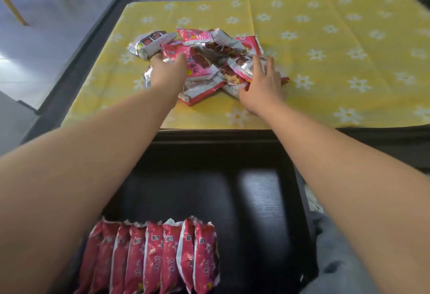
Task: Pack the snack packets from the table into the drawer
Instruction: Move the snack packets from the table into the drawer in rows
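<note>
Head view: left hand (168,71) and right hand (263,84) touch piled snack packets (204,61).

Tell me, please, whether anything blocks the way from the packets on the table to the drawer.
Nothing visible does: the left hand and right hand touch the pile, and the drawer stands open, bare beside its packed row.

Drawer (260,200) open in front of tablecloth (349,61); row of packets (158,254) fills near-left part, right half and far part bare. Pile of packets (209,61) mid-cloth; cloth bare right and beyond pile.
</note>
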### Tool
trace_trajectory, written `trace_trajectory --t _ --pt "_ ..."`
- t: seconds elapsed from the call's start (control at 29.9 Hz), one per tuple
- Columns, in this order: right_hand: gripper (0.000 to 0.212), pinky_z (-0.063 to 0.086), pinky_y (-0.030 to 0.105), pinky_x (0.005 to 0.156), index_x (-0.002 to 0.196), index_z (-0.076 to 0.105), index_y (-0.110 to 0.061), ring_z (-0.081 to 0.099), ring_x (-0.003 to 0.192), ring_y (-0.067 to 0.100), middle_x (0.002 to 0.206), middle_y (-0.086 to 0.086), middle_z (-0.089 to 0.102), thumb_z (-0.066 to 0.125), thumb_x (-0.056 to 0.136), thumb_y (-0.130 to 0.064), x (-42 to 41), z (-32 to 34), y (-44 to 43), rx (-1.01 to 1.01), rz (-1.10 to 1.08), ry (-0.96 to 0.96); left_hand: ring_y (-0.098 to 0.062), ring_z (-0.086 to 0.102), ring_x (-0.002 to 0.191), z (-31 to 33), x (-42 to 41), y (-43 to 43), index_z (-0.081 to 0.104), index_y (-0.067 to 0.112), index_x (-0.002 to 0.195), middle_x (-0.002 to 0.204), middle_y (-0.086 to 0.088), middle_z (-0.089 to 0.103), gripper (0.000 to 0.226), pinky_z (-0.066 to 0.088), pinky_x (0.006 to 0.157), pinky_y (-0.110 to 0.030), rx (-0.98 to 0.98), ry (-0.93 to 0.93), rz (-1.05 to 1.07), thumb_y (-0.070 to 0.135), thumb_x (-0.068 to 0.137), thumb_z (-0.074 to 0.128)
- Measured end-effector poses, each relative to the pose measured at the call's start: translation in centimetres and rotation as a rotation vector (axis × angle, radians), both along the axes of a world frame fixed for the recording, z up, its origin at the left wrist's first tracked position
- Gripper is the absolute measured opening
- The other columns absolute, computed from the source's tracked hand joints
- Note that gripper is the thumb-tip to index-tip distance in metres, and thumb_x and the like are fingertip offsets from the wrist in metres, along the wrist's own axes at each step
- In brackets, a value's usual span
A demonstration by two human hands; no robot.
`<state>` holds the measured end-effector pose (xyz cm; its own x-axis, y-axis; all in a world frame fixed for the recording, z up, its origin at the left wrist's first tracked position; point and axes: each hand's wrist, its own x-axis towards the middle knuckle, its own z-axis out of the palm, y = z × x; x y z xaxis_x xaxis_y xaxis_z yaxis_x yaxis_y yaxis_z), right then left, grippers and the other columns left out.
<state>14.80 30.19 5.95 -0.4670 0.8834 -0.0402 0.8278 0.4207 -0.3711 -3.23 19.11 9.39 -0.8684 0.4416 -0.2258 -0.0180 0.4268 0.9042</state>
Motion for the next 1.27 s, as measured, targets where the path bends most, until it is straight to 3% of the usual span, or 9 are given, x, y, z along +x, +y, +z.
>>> trace_trajectory --t 0.1,0.2,0.37,0.5,0.7,0.87,1.0,1.17,1.27 --pt "0.079 0.041 0.058 0.110 0.163 0.006 -0.032 0.031 0.147 0.040 0.171 0.004 0.013 0.054 0.100 -0.042 0.4 -0.4 0.3 -0.005 0.004 -0.041 -0.014 0.055 0.072 0.2 -0.9 1.7 0.061 0.014 0.124 0.089 -0.001 0.060 0.052 0.058 0.070 -0.030 0.038 -0.241 0.058 0.052 0.089 0.063" --pt "0.063 0.041 0.058 0.106 0.159 0.024 -0.033 0.036 0.140 0.039 0.161 0.005 0.031 0.051 0.102 -0.034 0.9 -0.4 0.2 0.063 -0.024 -0.043 -0.012 0.065 0.062 -0.5 -1.4 2.3 0.067 0.016 0.103 0.084 0.002 0.067 0.036 0.063 0.073 -0.033 0.017 -0.225 0.063 0.046 0.087 0.075" --pt "0.041 0.039 0.056 0.106 0.143 0.052 -0.033 0.041 0.130 0.036 0.141 0.006 0.057 0.040 0.107 -0.019 1.6 0.1 0.3 0.200 -0.011 0.020 -0.010 0.070 0.045 -1.4 -1.5 2.2 0.064 0.016 0.085 0.077 0.000 0.072 0.021 0.056 0.047 -0.023 0.072 -0.243 0.112 0.026 0.086 0.083" --pt "0.033 0.043 0.046 0.094 0.119 0.068 -0.023 0.047 0.116 0.033 0.118 0.003 0.070 0.038 0.107 -0.019 2.4 0.7 -0.1 0.304 -0.016 0.134 -0.012 0.071 0.067 -1.8 -1.0 1.3 0.067 0.015 0.089 0.085 -0.003 0.074 0.008 0.058 0.051 -0.024 0.135 -0.332 0.078 0.016 0.090 0.075" --pt "0.033 0.053 0.041 0.078 0.121 0.066 -0.014 0.063 0.098 0.027 0.106 0.006 0.071 0.037 0.109 -0.023 3.1 3.1 -1.3 0.271 -0.011 0.453 -0.019 0.080 0.076 -0.8 0.9 -1.6 0.065 0.017 0.114 0.087 -0.003 0.082 0.018 0.065 0.065 -0.041 0.259 -0.375 -0.044 0.017 0.097 0.059" --pt "0.029 0.036 0.018 0.054 0.115 0.065 -0.013 0.052 0.068 0.003 0.078 -0.016 0.054 0.038 0.110 -0.023 3.6 5.5 -3.3 0.235 -0.105 0.687 -0.019 0.080 0.077 0.3 2.9 -5.2 0.064 0.016 0.107 0.083 -0.002 0.081 0.014 0.065 0.068 -0.046 0.370 -0.433 -0.139 0.018 0.098 0.053" --pt "0.030 0.040 0.022 0.068 0.116 0.063 -0.013 0.054 0.077 0.001 0.084 -0.019 0.053 0.037 0.110 -0.027 3.6 6.8 -5.1 0.050 -0.188 0.844 -0.022 0.080 0.075 0.9 4.0 -7.8 0.060 0.015 0.104 0.080 -0.004 0.081 0.013 0.064 0.063 -0.046 0.396 -0.484 -0.140 0.015 0.100 0.047" --pt "0.027 0.058 0.048 0.088 0.111 0.059 -0.019 0.068 0.096 0.032 0.105 0.013 0.068 0.035 0.110 -0.033 3.2 7.6 -7.9 -0.314 -0.148 1.017 -0.025 0.079 0.076 1.5 4.5 -11.0 0.057 0.012 0.111 0.083 -0.008 0.079 0.020 0.064 0.062 -0.047 0.424 -0.582 -0.175 0.011 0.097 0.042" --pt "0.025 0.051 0.061 0.102 0.103 0.060 -0.022 0.066 0.107 0.036 0.115 0.017 0.068 0.037 0.111 -0.028 2.7 7.9 -10.2 -0.466 -0.083 1.042 -0.028 0.080 0.078 1.9 5.0 -13.6 0.053 0.011 0.114 0.082 -0.009 0.080 0.029 0.063 0.064 -0.050 0.453 -0.627 -0.207 0.008 0.086 0.046"
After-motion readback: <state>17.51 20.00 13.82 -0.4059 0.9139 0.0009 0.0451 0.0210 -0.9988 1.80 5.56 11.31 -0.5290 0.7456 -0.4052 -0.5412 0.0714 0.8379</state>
